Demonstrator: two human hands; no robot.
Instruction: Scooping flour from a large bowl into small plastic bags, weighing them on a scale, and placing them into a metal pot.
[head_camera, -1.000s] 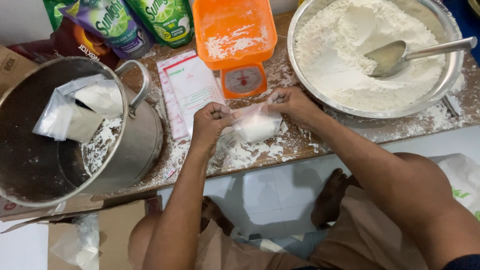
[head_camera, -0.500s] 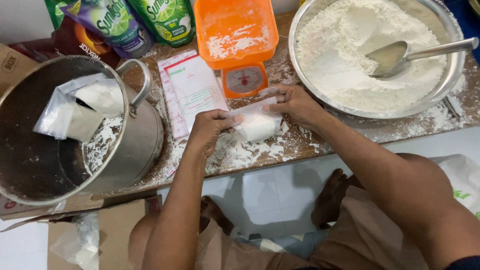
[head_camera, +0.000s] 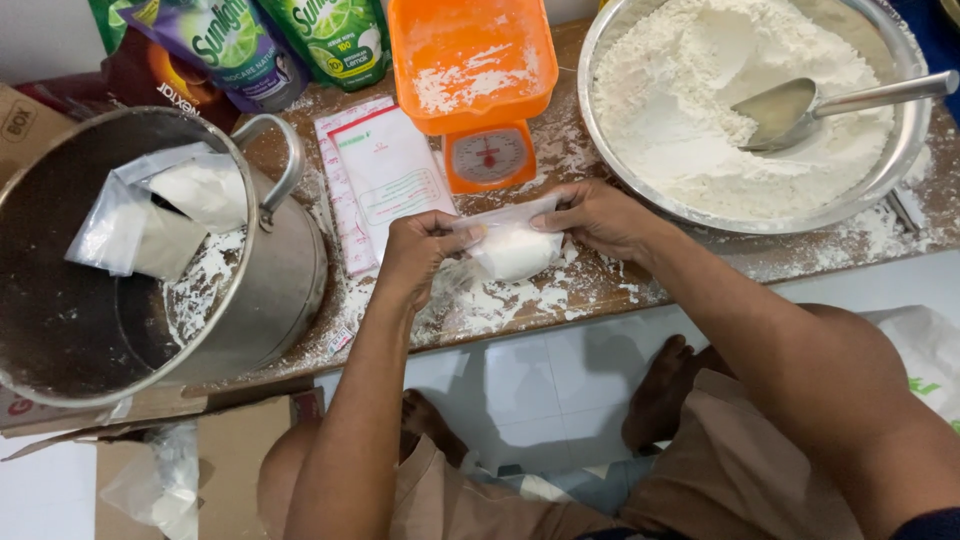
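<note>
The small clear bag of flour (head_camera: 512, 250) lay on the floury wooden board (head_camera: 600, 290), in front of the orange kitchen scale (head_camera: 478, 90). Its long axis ran left to right between both hands. The left hand (head_camera: 420, 250) pinched its left end; the right hand (head_camera: 598, 215) pinched its upper right edge, equally near.

This looks like a home food-packing corner: a low wooden worktop (head_camera: 620, 290) dusted with flour stands over a white tiled floor (head_camera: 520, 380), carrying an orange kitchen scale (head_camera: 475, 85), a wide steel bowl of flour (head_camera: 745, 110) with a spoon (head_camera: 800, 103), a big steel pot (head_camera: 150, 250), and dish-soap pouches (head_camera: 270, 40) along its far edge.
</note>
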